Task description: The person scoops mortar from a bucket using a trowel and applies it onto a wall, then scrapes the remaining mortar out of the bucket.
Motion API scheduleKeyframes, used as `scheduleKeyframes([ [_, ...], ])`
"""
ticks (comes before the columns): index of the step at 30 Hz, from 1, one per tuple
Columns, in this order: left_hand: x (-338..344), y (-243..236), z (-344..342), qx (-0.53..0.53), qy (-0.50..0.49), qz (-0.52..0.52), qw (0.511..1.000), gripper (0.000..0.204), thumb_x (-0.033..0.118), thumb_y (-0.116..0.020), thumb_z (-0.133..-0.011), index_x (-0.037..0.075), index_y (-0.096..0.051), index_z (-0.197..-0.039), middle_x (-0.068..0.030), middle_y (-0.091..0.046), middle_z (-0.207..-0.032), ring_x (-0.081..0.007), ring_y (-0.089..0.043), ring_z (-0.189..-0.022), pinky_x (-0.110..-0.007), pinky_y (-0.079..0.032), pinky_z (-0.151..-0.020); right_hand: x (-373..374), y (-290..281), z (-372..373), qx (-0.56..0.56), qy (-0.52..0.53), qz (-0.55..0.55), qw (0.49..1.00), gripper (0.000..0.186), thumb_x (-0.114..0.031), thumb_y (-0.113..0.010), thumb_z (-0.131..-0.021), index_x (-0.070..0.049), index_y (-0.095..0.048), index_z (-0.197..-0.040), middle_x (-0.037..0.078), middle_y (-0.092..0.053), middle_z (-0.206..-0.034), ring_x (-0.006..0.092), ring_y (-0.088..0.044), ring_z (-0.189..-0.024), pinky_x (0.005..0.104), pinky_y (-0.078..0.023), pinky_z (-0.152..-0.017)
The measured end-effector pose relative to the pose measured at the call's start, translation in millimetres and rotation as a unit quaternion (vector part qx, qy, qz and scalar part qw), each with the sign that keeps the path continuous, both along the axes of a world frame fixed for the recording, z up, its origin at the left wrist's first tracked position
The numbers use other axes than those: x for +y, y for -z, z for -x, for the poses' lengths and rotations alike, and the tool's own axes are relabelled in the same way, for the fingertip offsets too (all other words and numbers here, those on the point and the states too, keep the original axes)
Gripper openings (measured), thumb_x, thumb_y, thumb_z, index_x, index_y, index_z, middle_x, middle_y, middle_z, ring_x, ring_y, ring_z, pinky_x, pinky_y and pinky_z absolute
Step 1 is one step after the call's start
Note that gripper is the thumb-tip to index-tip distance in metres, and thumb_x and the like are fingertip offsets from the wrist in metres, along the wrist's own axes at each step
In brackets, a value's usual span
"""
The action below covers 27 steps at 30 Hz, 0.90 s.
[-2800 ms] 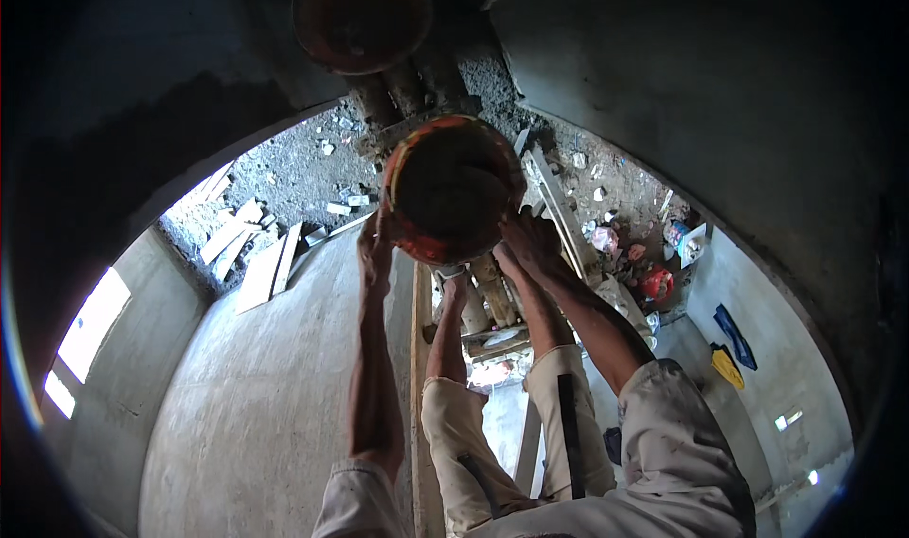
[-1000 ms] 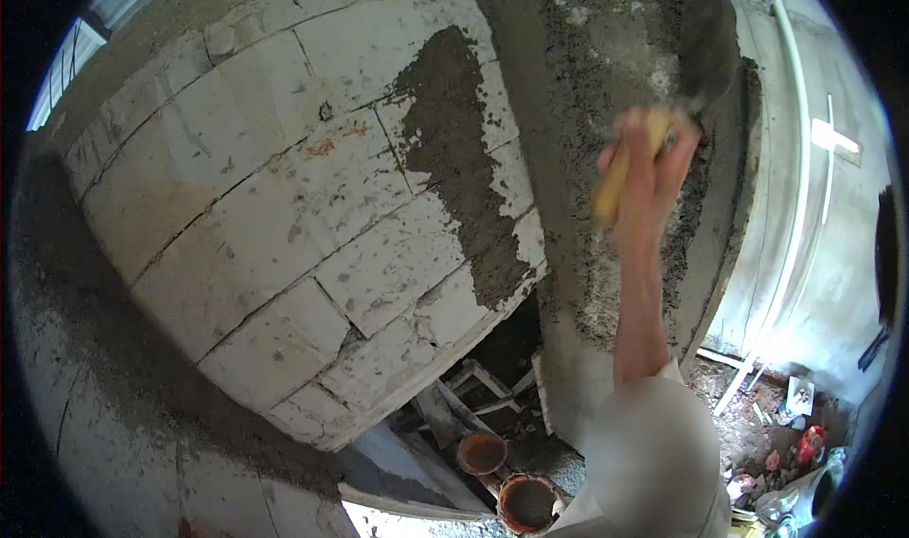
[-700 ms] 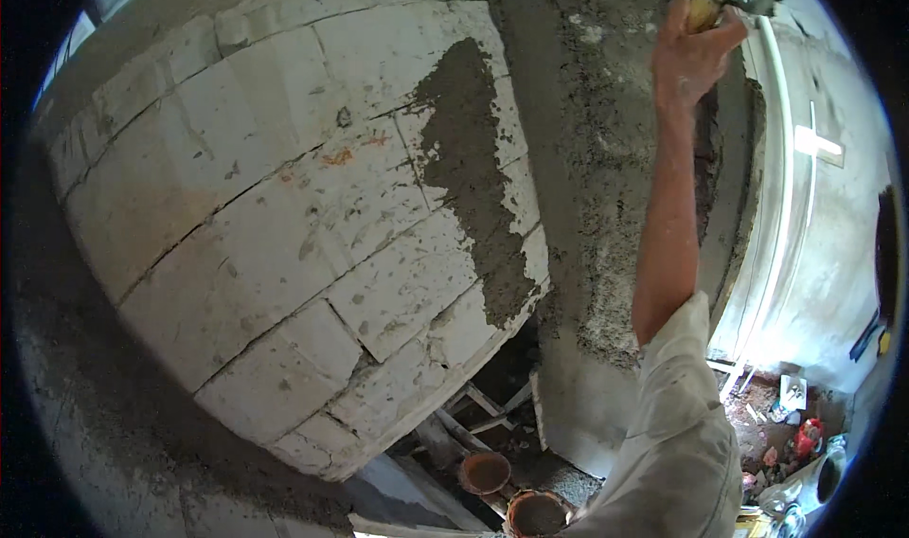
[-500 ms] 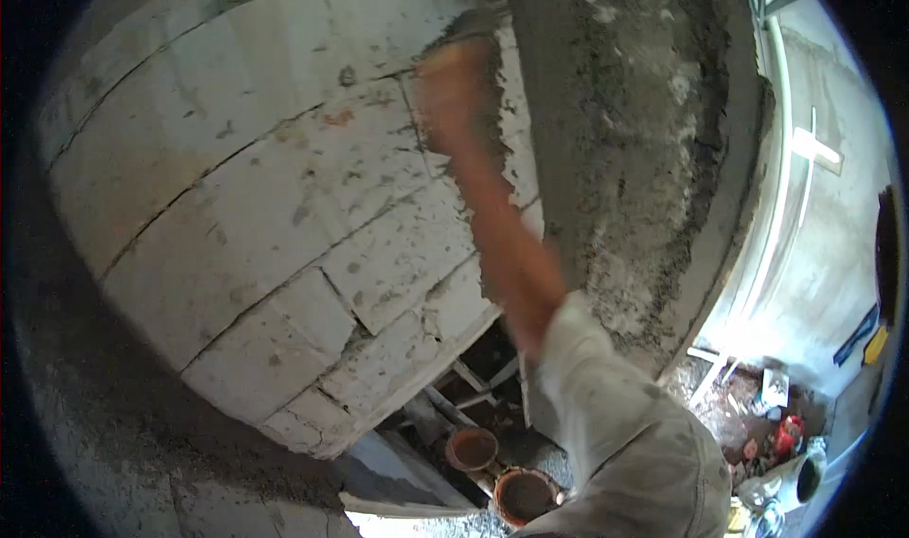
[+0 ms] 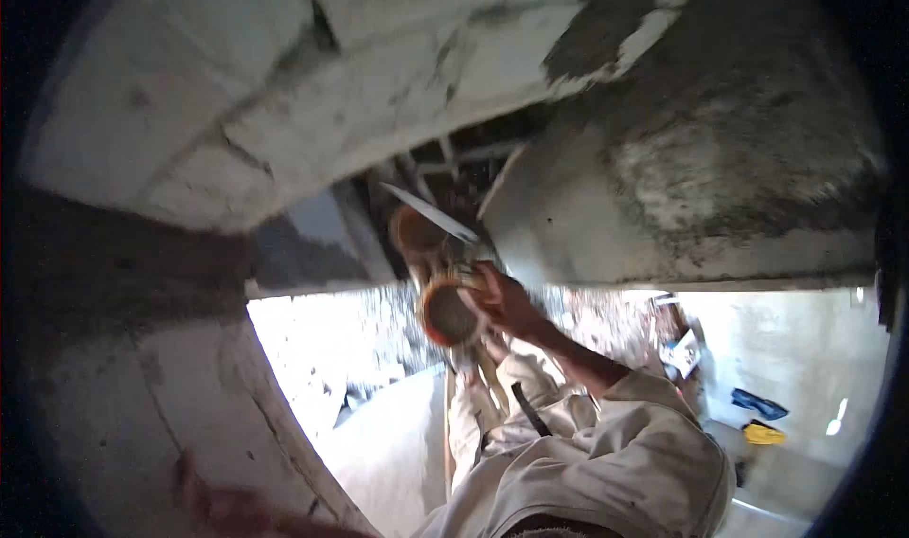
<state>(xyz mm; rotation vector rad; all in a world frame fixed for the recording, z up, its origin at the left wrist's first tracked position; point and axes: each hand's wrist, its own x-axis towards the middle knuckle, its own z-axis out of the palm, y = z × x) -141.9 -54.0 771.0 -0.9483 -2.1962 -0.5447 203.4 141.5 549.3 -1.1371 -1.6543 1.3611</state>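
My right hand (image 5: 504, 303) is closed at the middle of the view, just beside an orange-rimmed bucket (image 5: 426, 322) with grey mortar-like stuff inside. Out of this hand points a trowel (image 5: 431, 214), its pale, narrow blade slanting up and left; the handle is mostly hidden. Under the blade stands a second reddish bucket (image 5: 409, 240). At the lower left my left hand (image 5: 222, 505) is beside the pale block wall (image 5: 142, 396). Motion smears its fingers, and nothing shows in it.
Large pale blocks (image 5: 237, 74) fill the upper left, and a rough, mortar-coated surface (image 5: 701, 188) the upper right. Below are my legs and feet (image 5: 464, 415). Dark blue and yellow cloth-like things (image 5: 760, 405) lie at the right. Clutter (image 5: 677, 349) lies on the lit floor.
My right hand has come down from the wall to beside the buckets. The view has tilted downward, bringing my legs into sight. My left hand has appeared at the lower left.
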Motion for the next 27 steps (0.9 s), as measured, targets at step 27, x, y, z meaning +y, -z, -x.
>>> scheduleKeyframes([
  [27,67,774,-132,-0.781,0.194,0.147,0.576,0.034,0.032,-0.053,-0.094,0.007,-0.061,-0.115,-0.0063,-0.066,-0.089,-0.0137,-0.061,-0.084,-0.028,-0.048,-0.071,-111,558,-13,-0.615,-0.268,-0.076,0.738,0.027,-0.021,-0.055,-0.082,-0.007,-0.056,-0.106,0.011,-0.066,-0.090,0.0256,-0.065,-0.077,0.0405,-0.047,-0.069],
])
